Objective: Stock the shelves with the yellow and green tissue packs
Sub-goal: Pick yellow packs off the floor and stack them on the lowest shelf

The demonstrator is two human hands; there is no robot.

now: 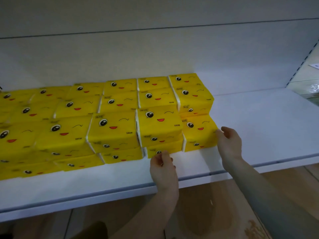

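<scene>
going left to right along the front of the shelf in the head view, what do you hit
yellow tissue packs → left hand → right hand → bare white shelf

The number "580" followed by one unreadable character is printed at the lower right corner of the top face of several yellow tissue packs [159,124]. It reads most clearly on the near pack second from the right. A small framed brand mark sits at the upper left corner of each top face; its characters are too small to read. No other text is legible.
</scene>
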